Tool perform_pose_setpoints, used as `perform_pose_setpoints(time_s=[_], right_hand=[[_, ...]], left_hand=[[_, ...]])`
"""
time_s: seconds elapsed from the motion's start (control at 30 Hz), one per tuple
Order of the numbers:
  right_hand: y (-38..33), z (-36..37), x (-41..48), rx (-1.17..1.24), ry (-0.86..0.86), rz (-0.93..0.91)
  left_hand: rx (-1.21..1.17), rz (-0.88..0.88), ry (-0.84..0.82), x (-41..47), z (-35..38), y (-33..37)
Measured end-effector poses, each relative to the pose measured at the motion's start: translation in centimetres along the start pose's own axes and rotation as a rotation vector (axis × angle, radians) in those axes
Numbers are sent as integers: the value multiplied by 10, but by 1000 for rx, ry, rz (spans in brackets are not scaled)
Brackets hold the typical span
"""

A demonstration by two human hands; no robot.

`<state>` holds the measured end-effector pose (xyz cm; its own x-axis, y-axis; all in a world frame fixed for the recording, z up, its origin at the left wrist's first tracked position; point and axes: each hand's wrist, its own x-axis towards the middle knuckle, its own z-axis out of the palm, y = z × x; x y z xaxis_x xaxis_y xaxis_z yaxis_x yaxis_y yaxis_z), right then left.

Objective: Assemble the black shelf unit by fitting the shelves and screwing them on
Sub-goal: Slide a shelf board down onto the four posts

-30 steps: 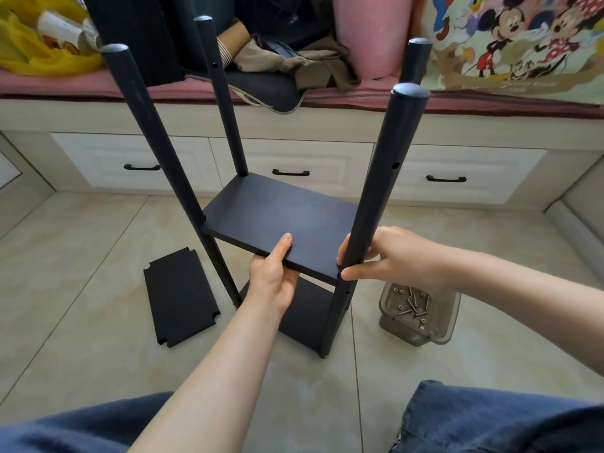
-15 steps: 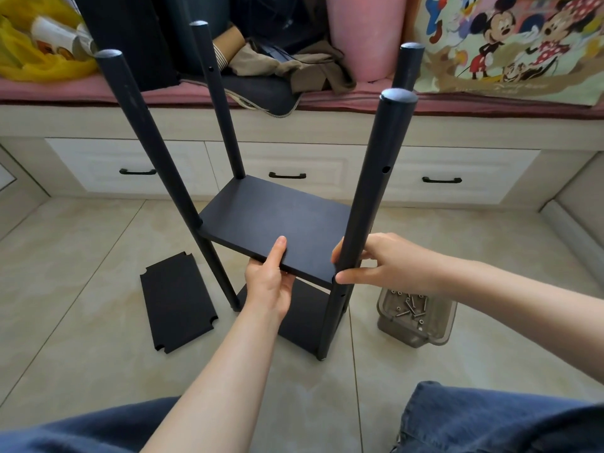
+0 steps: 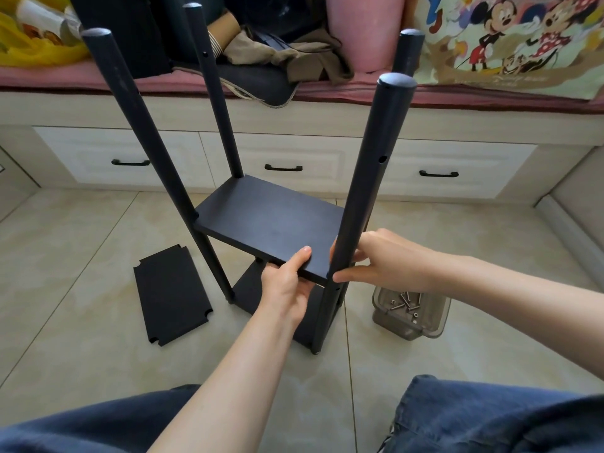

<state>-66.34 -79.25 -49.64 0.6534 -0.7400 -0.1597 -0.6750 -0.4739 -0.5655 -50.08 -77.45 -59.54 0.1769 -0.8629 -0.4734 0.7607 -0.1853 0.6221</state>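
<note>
The black shelf unit stands on the tiled floor with several round posts rising from a bottom shelf point(image 3: 251, 294). A middle shelf point(image 3: 268, 223) sits between the posts, slightly tilted. My left hand point(image 3: 287, 282) grips its near edge, thumb on top. My right hand point(image 3: 382, 259) wraps around the near right post point(image 3: 369, 178) at shelf level. A loose black shelf board point(image 3: 170, 292) with notched corners lies flat on the floor to the left. A clear plastic tub point(image 3: 434, 322) holding several screws stands on the floor to the right, below my right wrist.
A white drawer bench point(image 3: 294, 152) with black handles runs across the back, topped by a pink cushion, clothes, a yellow bag and a cartoon-print fabric. My knees in blue denim point(image 3: 490, 416) fill the bottom edge. Low steps border the floor on both sides.
The view has shifted slightly and the unit sits a little lower and closer. Both hands keep the same hold on the shelf edge and the post.
</note>
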Motion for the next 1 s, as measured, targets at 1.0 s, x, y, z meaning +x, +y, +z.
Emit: perform_pose_setpoints(time_s=[1.0], right_hand=[[58, -23, 11, 333, 172, 351]], left_hand=[[261, -111, -193, 17, -24, 44]])
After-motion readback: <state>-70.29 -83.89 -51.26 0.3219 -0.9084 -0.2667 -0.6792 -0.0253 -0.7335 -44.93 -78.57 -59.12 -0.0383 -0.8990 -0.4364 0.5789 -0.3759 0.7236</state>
